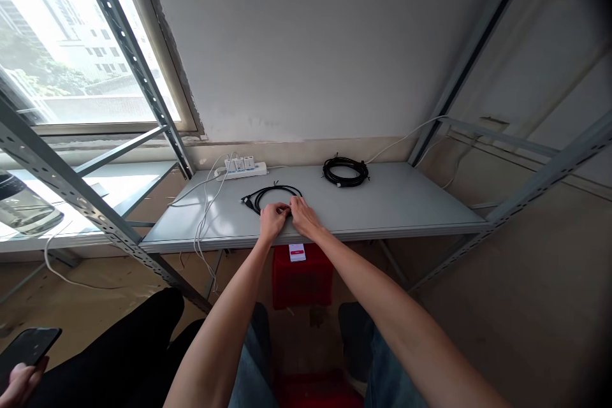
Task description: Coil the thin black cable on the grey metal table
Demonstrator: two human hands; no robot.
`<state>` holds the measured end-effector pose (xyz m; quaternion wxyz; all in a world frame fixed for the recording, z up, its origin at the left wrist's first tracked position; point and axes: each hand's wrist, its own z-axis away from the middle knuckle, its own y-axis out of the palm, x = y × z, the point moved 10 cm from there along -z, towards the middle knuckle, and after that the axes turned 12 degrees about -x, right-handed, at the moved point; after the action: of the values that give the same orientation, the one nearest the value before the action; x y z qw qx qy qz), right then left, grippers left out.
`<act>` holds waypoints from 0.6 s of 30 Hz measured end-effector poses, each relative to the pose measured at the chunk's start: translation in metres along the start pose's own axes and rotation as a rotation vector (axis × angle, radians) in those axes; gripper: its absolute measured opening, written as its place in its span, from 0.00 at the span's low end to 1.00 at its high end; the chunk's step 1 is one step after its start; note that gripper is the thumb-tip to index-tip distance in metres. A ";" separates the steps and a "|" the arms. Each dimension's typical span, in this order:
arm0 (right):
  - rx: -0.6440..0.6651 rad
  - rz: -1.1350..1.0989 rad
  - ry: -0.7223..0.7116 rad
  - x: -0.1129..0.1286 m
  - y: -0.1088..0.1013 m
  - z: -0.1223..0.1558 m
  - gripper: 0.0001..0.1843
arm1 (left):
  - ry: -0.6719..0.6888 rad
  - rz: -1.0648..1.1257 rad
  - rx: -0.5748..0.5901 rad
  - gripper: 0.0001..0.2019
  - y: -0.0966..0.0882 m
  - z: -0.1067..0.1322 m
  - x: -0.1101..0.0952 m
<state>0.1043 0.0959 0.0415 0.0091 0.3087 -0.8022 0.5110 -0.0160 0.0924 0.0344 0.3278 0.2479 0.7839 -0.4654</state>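
A thin black cable (pixel 276 187) lies in a loose coil on the grey shelf (pixel 406 204), its plug ends pointing left. At the near side of this coil, my left hand (pixel 274 219) has its fingers closed on the cable. Close beside it on the right, my right hand (pixel 304 214) pinches the same coil with bent fingers. The fingertips nearly meet, and the bit of cable between them is mostly hidden. A thicker bundle of black cable (pixel 345 171), tied in several places, rests farther back to the right, apart from both hands.
A white power strip (pixel 241 169) with chargers stands at the back left, its white cords (pixel 206 210) hanging over the front edge. Metal posts (pixel 138 64) frame the shelf. Below is a red stool (pixel 302 284). At lower left, another person's hand (pixel 21 379) holds a phone (pixel 29 345).
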 end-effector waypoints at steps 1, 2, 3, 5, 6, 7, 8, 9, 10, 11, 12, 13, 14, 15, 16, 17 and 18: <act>0.000 -0.006 0.004 -0.001 0.000 0.000 0.16 | 0.000 -0.013 0.005 0.11 0.001 0.000 0.001; -0.002 -0.015 0.007 -0.002 0.000 0.000 0.16 | -0.002 -0.019 0.009 0.11 0.001 0.000 0.001; -0.006 -0.030 0.009 -0.003 -0.001 0.000 0.16 | -0.003 -0.017 0.012 0.11 0.001 0.000 0.002; -0.012 -0.064 0.012 -0.005 0.000 -0.001 0.14 | 0.010 0.009 0.023 0.09 0.001 0.000 0.000; -0.010 -0.078 0.014 -0.006 0.001 -0.001 0.12 | 0.023 0.030 0.033 0.09 0.001 0.000 -0.001; -0.005 -0.089 0.016 -0.008 0.002 -0.002 0.11 | 0.036 0.052 0.044 0.08 0.002 0.000 -0.003; -0.001 -0.097 0.021 -0.009 0.003 -0.002 0.11 | 0.048 0.073 0.054 0.08 0.002 0.000 -0.005; 0.001 -0.104 0.024 -0.010 0.004 -0.002 0.10 | 0.057 0.092 0.062 0.08 0.002 0.000 -0.006; 0.000 -0.111 0.027 -0.011 0.004 -0.002 0.10 | 0.063 0.109 0.068 0.09 0.002 0.000 -0.007; -0.002 -0.119 0.031 -0.012 0.004 -0.002 0.10 | 0.066 0.124 0.071 0.09 0.002 0.001 -0.007; -0.006 -0.127 0.035 -0.012 0.003 -0.002 0.10 | 0.069 0.135 0.074 0.10 0.001 0.001 -0.008; -0.008 -0.136 0.038 -0.012 0.003 -0.002 0.09 | 0.067 0.140 0.077 0.10 0.001 0.001 -0.008; -0.010 -0.144 0.042 -0.012 0.003 -0.002 0.09 | 0.064 0.140 0.083 0.10 0.001 0.002 -0.008; -0.011 -0.151 0.045 -0.012 0.002 -0.002 0.09 | 0.061 0.135 0.088 0.10 0.002 0.002 -0.008; -0.013 -0.159 0.045 -0.013 0.002 -0.002 0.09 | 0.059 0.127 0.092 0.09 0.002 0.002 -0.008; -0.014 -0.167 0.041 -0.012 0.002 -0.002 0.09 | 0.058 0.118 0.091 0.08 0.002 0.002 -0.008; -0.017 -0.177 0.034 -0.012 0.002 -0.003 0.08 | 0.056 0.111 0.085 0.07 0.001 0.002 -0.008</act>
<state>0.1124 0.1045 0.0376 0.0702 0.3695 -0.7758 0.5066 -0.0091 0.0903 0.0391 0.3202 0.3174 0.7575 -0.4722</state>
